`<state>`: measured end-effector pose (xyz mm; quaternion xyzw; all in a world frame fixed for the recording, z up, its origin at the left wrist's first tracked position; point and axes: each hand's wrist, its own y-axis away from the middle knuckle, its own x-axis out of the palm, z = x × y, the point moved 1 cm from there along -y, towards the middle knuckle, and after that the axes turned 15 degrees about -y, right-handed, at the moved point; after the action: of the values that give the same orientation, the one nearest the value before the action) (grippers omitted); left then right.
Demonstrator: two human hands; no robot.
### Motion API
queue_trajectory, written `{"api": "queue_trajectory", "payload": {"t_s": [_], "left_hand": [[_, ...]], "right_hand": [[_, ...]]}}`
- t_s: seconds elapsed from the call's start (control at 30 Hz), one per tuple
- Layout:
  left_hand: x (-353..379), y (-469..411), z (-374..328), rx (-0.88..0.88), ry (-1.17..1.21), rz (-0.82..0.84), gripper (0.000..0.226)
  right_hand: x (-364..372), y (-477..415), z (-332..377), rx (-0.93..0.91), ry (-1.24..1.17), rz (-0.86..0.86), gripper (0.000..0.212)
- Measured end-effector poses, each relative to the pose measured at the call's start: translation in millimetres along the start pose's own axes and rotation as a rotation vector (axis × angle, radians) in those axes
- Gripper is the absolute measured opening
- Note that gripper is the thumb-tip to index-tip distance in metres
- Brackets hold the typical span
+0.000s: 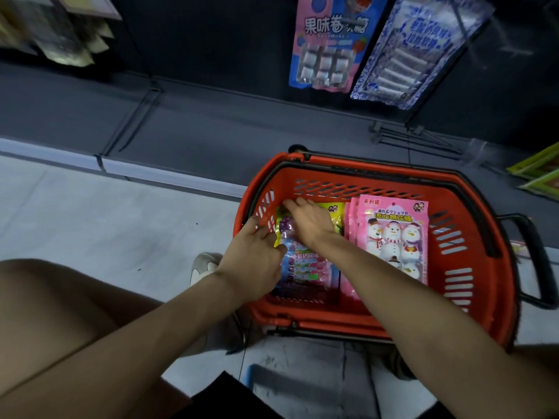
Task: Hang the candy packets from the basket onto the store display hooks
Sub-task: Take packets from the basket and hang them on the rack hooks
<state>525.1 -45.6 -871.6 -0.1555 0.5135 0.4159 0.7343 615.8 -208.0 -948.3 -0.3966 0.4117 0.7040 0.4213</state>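
Here both hands — left hand (pixel 253 261), right hand (pixel 308 220) — lie unclenched on packets (pixel 305 267) inside the basket (pixel 484 267).

Floor (pixel 90 213): pale grey, smooth, scuffed. Directly on it: one red basket (pixel 484 297) with black handles, set against the dark shelf base (pixel 181 140); my grey shoe (pixel 205 264) just beside the basket's left wall
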Motion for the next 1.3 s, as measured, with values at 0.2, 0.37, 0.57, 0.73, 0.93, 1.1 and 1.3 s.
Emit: {"api": "queue_trajectory", "payload": {"t_s": [0.2,0.37,0.57,0.73,0.93,1.1,1.3], "left_hand": [[1.3,0.7,2.4,0.006,0.029,-0.001,0.042],[3.8,0.5,3.3,0.008,0.079,-0.053,0.037],[-12.0,-5.8,5.6,-0.243,0.463,-0.208,0.041],[-30.5,-14.5,10.8,-0.551,0.953,-0.147,0.074],[-36.9,-28.4,7.3,-0.437,1.284,-0.054,0.052],[-65.9,-38.8,3.9,-0.423,1.477,-0.173,0.022],[-86.2,-45.0,-3.9,-0.526,1.708,-0.209,0.028]], "right_hand": [[-6.0,-2.6,12.7,-0.018,0.094,0.014,0.047],[-18.3,13.2,11.8,-0.171,0.133,-0.104,0.05],[-54.2,56.8,0.4,-0.242,-0.058,-0.296,0.04],[-98.5,96.4,5.8,-0.3,-0.359,-0.404,0.01],[-148.4,126.9,22.3,-0.375,-0.497,-0.444,0.008],[-178.9,143.8,28.3,-0.396,-0.573,-0.543,0.006],[-203.0,151.3,14.0,-0.358,-0.747,-0.711,0.014]]}}
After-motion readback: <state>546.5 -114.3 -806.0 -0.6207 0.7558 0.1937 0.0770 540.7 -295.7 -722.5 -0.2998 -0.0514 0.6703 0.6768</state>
